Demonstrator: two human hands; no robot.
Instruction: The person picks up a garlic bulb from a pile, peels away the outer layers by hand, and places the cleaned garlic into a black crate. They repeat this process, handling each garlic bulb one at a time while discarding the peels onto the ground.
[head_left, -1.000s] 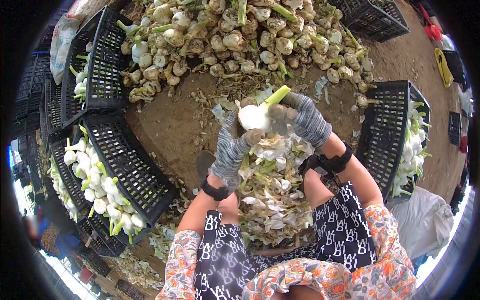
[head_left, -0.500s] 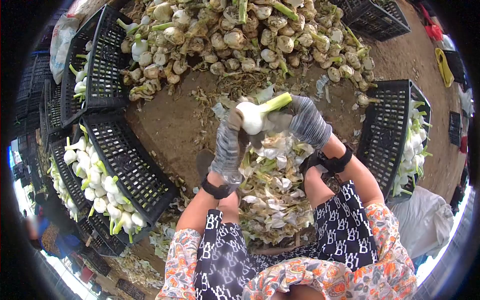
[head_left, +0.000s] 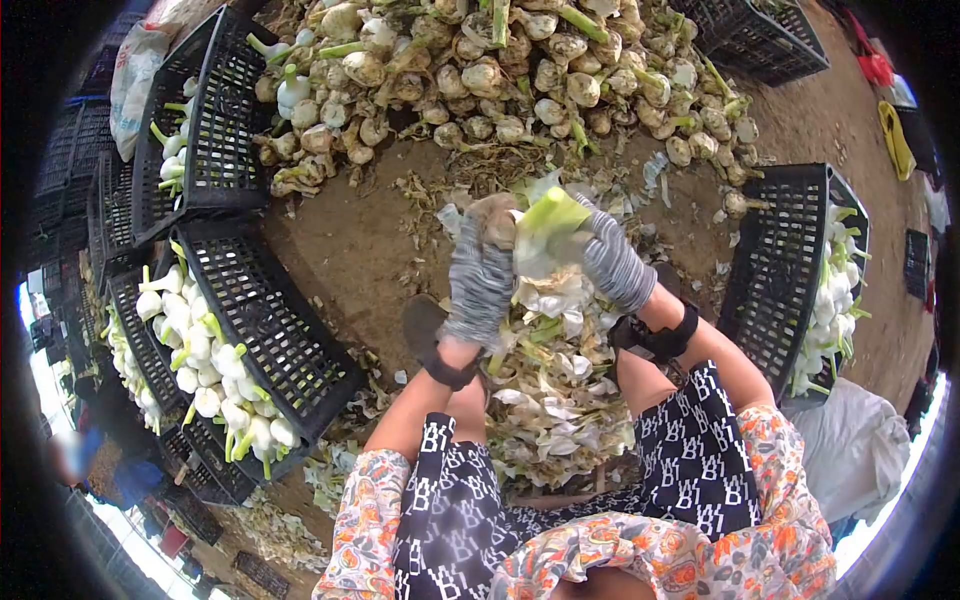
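Evidently the step in hand is stripping the skin from a fresh garlic point(head_left: 553, 207), held just above the middle of the frame, its cut green stem tilted up toward the viewer. The right hand point(head_left: 612, 262) seems to pinch it around the stem, a translucent sheath point(head_left: 543, 258) hanging loose there; the left hand point(head_left: 485, 262) is curled close against its other side, but blur hides whether those fingers grip. To do this well, steady the bulb end, draw the sheath away evenly without bruising the cloves, and let scraps drop onto the husk heap point(head_left: 562, 425) at lower centre.
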